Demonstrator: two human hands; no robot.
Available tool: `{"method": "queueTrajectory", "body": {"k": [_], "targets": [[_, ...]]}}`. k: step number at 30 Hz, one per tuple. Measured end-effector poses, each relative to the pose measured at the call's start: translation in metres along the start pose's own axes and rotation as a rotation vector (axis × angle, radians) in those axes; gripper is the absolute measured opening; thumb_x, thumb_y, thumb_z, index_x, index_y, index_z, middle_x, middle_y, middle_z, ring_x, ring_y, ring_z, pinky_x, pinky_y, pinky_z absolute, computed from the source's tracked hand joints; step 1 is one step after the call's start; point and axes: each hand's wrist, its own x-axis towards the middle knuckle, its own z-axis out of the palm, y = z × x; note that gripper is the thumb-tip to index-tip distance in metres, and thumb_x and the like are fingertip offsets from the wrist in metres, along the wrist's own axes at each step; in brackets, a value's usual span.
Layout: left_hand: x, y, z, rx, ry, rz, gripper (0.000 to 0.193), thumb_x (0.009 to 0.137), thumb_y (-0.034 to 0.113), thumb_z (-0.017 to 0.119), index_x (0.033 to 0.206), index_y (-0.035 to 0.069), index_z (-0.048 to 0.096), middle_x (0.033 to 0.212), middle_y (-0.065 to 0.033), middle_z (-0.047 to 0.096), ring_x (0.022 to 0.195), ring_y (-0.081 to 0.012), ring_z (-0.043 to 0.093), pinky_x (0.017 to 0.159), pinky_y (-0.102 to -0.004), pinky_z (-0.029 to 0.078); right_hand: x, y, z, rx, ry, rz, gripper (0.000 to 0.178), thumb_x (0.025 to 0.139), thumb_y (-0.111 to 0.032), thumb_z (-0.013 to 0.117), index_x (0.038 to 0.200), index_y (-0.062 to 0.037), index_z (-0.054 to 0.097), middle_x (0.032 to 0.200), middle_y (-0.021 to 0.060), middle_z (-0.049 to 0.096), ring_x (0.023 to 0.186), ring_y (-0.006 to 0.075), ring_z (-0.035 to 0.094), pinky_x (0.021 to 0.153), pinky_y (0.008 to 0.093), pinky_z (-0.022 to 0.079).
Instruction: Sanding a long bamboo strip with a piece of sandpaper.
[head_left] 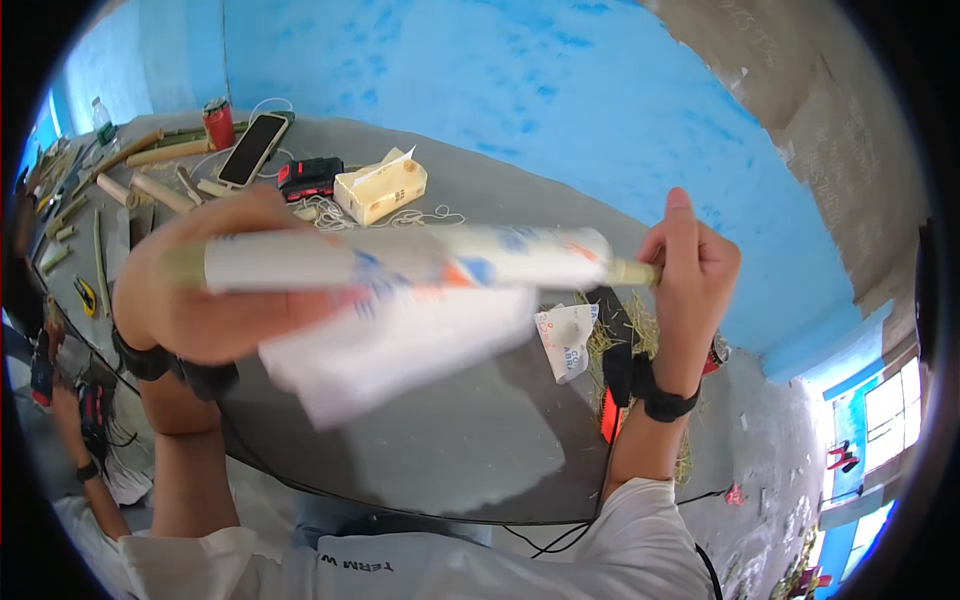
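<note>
"What was above the grey table?"

"Printed paper, blurred, wrapped round a stick, its loose part hanging on the near side."

"Which way did the stick run?"

"Left to right, between the hands, neither nearer."

"The grip?"

"The left hand was closed round the left end; the right hand held the thin right end."

Blue wall beyond a grey table; mottled floor and bright window at right.
</note>
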Motion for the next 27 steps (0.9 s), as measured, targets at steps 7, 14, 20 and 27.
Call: {"method": "queueTrajectory", "body": {"k": [7,14,20,27], "targets": [[0.009,0.017,-0.008,-0.363,-0.216,-0.380,0.018,0.084,0.018,0.081,0.077,0.006,0.071,0.070,-0.0104,0.069,0.062,-0.0224,0.069,0.055,-0.0313,0.049,0.006,0.002,-0.004,0.063,0.053,-0.052,0.057,0.103,-0.034,0.061,0.057,-0.0004,0.061,0.049,-0.0007,0.050,0.047,0.0067,0.042,0.048,0.0274,0.029],[0.015,0.013,0.004,-0.312,-0.197,0.121,0.024,0.086,0.017,0.078,0.101,-0.001,0.075,0.075,-0.0094,0.069,0.058,-0.0225,0.065,0.051,-0.0288,0.046,0.010,0.011,-0.008,0.055,0.086,-0.054,0.056,0.103,-0.032,0.062,0.058,0.0011,0.059,0.049,0.0004,0.049,0.046,0.0061,0.041,0.048,0.0253,0.028],[0.009,0.023,-0.001,-0.444,-0.048,-0.151,0.016,0.085,0.014,0.080,0.096,0.002,0.075,0.084,-0.0097,0.072,0.062,-0.0207,0.066,0.054,-0.0293,0.049,0.011,0.014,-0.009,0.048,0.001,-0.136,0.055,0.103,-0.030,0.061,0.058,0.0006,0.059,0.052,0.0004,0.050,0.045,0.0062,0.039,0.046,0.0253,0.028],[0.004,0.012,0.001,0.071,-0.068,0.405,0.014,0.090,0.012,0.074,0.099,0.002,0.075,0.082,-0.0104,0.073,0.063,-0.0200,0.068,0.053,-0.0327,0.050,0.016,0.018,-0.014,0.053,0.030,-0.114,0.054,0.102,-0.032,0.063,0.058,-0.0003,0.059,0.052,0.0011,0.050,0.045,0.0060,0.038,0.045,0.0251,0.028]]}}
